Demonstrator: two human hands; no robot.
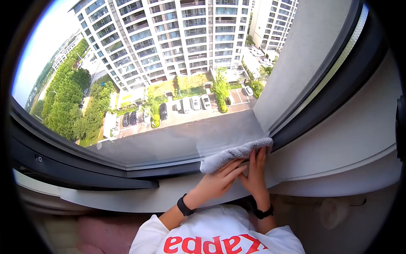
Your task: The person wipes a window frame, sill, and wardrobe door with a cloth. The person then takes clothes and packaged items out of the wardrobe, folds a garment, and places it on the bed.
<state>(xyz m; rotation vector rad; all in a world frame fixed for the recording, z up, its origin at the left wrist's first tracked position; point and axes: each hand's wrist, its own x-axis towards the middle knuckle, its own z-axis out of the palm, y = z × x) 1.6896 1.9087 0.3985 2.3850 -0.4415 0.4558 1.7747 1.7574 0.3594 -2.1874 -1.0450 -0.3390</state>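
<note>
Pressing flat with open fingers, the left hand (215, 182) and right hand (255, 175) push the grey cloth (234, 152) against the window (177, 139) so it rubs the glass.

I'm leaning over the white window sill (338, 139), pressing a grey cloth (232, 153) into the bottom corner of the window glass (177, 139), right where the dark frame (84, 167) is meeting the sill. My left hand (218, 182) is lying flat with its fingertips on the cloth's lower edge, and my right hand (255, 175) is pushing on it just beside, fingers pointing up. Both wrists are wearing black bands.
</note>
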